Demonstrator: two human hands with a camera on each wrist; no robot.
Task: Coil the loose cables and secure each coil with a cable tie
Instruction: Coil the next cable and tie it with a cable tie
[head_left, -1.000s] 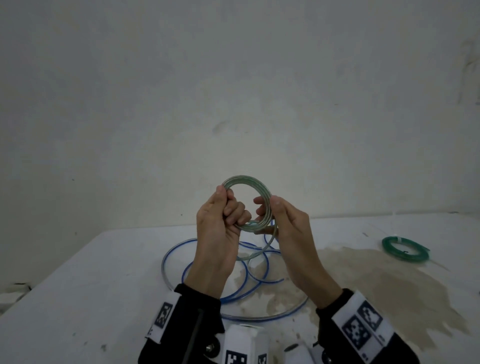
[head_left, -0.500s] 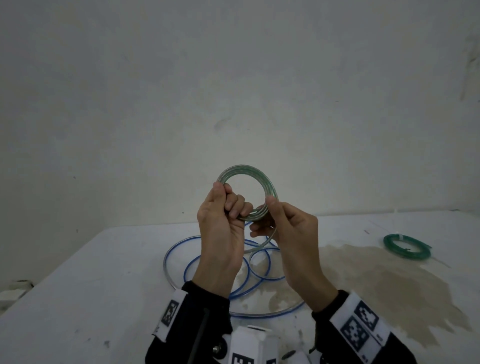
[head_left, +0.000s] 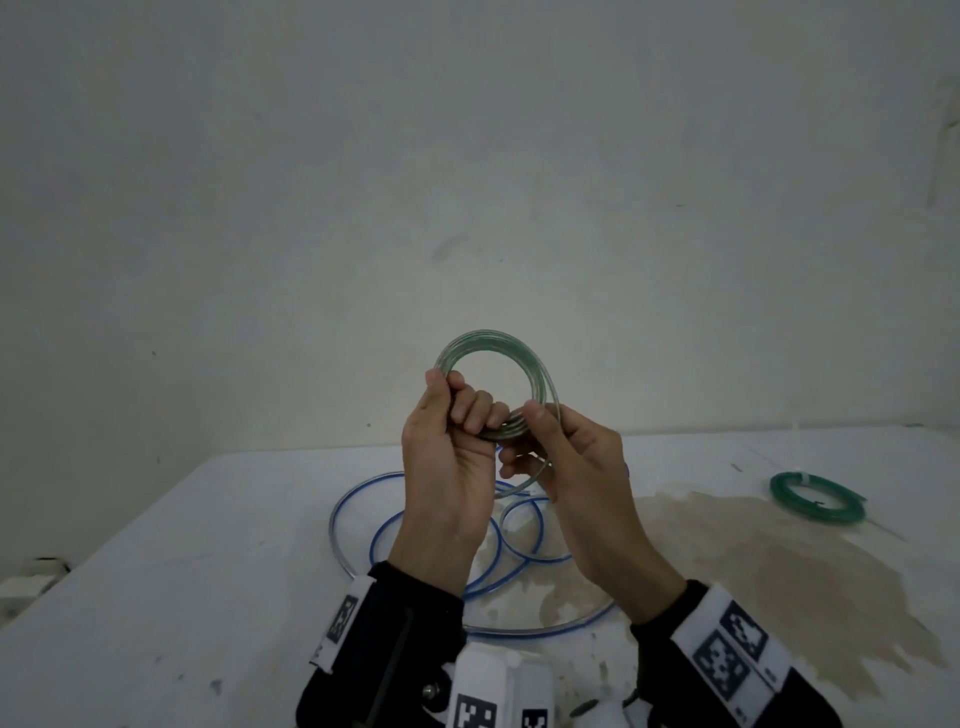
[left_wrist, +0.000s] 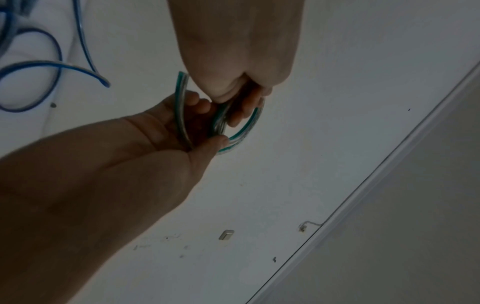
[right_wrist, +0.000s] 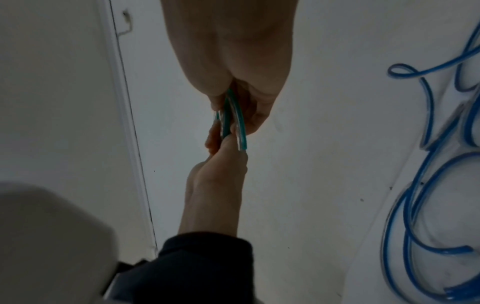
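Note:
I hold a small coil of clear, green-striped cable (head_left: 496, 358) upright above the white table (head_left: 156, 545). My left hand (head_left: 457, 395) grips the coil's left side, thumb on the rim and fingers curled through the ring. My right hand (head_left: 524, 441) pinches the lower right of the coil, and a short loose tail (head_left: 519, 486) hangs below its fingers. The left wrist view shows the coil (left_wrist: 244, 131) between both hands. In the right wrist view the strands (right_wrist: 228, 115) are pinched edge-on. A loose blue cable (head_left: 363, 499) sprawls on the table beneath my hands.
A dark green coil (head_left: 815, 501) that has been tied lies on the table at the right. A brown stain (head_left: 753, 571) spreads over the table's right half. The wall (head_left: 467, 156) stands close behind. A small white object (head_left: 31, 577) lies off the table's left edge.
Both hands have lifted the coil a little higher. The hanging tail has grown shorter as more cable joined the coil, and my right thumb has shifted onto the coil's lower right.

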